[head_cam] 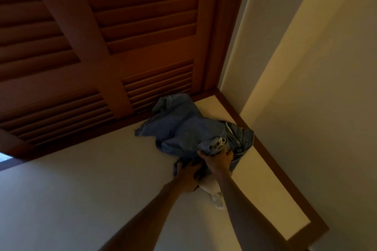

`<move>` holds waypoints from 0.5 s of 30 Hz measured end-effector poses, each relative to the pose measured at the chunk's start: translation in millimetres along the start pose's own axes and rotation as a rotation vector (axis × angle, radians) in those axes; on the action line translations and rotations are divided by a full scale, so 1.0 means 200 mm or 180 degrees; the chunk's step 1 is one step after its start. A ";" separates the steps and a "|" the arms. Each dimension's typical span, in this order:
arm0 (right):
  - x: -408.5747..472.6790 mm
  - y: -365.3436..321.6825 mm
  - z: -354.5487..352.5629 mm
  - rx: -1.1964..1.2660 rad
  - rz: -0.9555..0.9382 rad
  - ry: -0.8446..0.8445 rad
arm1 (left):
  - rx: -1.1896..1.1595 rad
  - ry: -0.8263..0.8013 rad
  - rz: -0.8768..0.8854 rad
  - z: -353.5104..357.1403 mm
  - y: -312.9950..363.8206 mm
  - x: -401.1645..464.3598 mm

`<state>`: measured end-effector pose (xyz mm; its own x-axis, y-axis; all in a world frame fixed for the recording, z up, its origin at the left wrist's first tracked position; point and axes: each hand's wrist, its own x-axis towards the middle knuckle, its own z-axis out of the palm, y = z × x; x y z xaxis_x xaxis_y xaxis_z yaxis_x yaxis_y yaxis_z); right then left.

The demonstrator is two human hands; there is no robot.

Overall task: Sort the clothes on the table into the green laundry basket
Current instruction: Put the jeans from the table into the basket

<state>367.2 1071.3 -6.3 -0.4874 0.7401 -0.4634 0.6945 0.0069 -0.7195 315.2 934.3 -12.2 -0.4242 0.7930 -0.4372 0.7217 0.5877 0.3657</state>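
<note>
Both my hands grip jeans [183, 128] at near end: left hand [188, 172], right hand [217, 161]. Jeans crumpled on table [81, 189], long axis toward shutter door [102, 26]. White cloth [212, 187] underneath, probably.

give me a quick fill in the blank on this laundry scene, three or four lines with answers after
1. Both hands grip a crumpled garment made of blue ____.
2. The left hand and the right hand hold the jeans at the edge ____ the person.
3. Under the right forearm lies a smaller cloth coloured ____.
4. Behind the table stands a wooden door with horizontal ____.

Missing words: denim; nearest; white; slats
</note>
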 end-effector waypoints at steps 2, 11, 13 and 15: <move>-0.18 0.16 -0.01 -0.0136 -0.0024 0.0295 | -0.0105 -0.0027 0.0116 0.10 0.04 -0.16; -0.73 0.77 -0.35 -0.0557 -0.0770 0.0533 | -0.1421 -0.0957 0.0726 0.28 0.30 -0.80; -0.78 0.82 -0.46 -0.0632 -0.0555 0.0407 | -0.1849 -0.0498 0.0595 0.19 0.29 -0.88; -0.82 0.86 -0.59 -0.0096 -0.0351 0.0403 | -0.2110 0.0504 0.0434 0.06 0.24 -0.90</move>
<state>629.1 1030.6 6.6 -0.4922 0.8126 -0.3121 0.6570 0.1116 -0.7456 433.6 817.2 73.9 -0.4646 0.8509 -0.2451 0.3093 0.4153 0.8555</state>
